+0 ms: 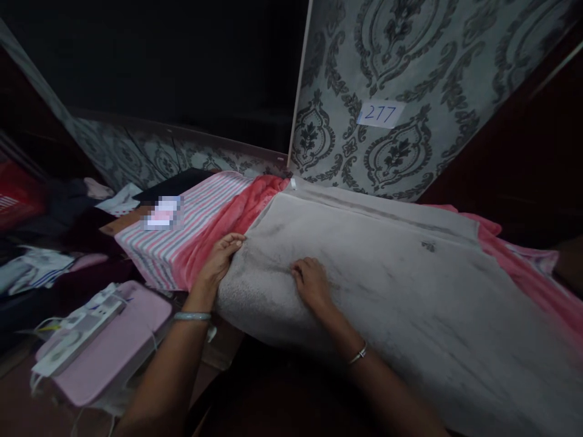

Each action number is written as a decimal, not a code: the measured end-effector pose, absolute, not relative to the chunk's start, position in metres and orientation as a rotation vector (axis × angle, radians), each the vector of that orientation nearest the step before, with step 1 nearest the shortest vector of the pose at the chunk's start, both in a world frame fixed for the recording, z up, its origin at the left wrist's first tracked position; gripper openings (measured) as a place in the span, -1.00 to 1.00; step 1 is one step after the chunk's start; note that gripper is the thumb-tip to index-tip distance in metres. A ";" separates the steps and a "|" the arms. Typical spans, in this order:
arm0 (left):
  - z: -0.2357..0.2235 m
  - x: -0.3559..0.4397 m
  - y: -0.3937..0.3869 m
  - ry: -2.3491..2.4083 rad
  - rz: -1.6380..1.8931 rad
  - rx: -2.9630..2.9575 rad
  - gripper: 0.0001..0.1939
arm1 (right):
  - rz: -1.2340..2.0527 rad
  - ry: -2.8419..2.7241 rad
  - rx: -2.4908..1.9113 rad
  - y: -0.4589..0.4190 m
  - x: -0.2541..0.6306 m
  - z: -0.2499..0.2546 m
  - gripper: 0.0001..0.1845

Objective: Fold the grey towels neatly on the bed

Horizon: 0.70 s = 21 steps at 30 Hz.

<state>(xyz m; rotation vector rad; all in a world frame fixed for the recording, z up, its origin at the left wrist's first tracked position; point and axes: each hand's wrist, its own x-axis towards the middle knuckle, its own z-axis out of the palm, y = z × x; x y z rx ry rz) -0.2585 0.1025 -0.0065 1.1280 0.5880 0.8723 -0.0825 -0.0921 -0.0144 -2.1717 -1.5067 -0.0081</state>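
A large grey cloth (392, 297) with a small dark emblem and a band along its far edge lies spread before me. At its left edge, my left hand (224, 258) is closed, with thumb and fingers pinching the fabric. My right hand (312, 282) rests on the cloth farther right, its fingers bent and drawn together on the fabric. A shallow crease runs across the cloth between both hands. Under the grey cloth, a pink-red blanket (228, 215) shows at the left and right sides. Exactly how much fabric the right fingers grip is hidden.
A striped cloth (200, 203) covers the surface to the left. Lower left, a power strip (77, 331) with cords sits on a pink padded seat (118, 346). Clothes (36, 267) are heaped at far left. A large dark screen (173, 67) hangs behind.
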 end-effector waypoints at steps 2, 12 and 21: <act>-0.007 -0.258 0.103 0.595 0.879 1.158 -0.60 | 0.002 -1.502 -2.167 -0.092 -0.081 -0.016 -0.86; 0.022 -0.277 0.104 0.515 0.637 1.744 -0.56 | -0.050 -1.497 -2.013 -0.094 -0.081 -0.024 -0.80; 0.023 -0.269 0.119 0.429 0.618 2.170 -0.86 | -0.107 -1.504 -1.972 -0.092 -0.078 -0.029 -0.76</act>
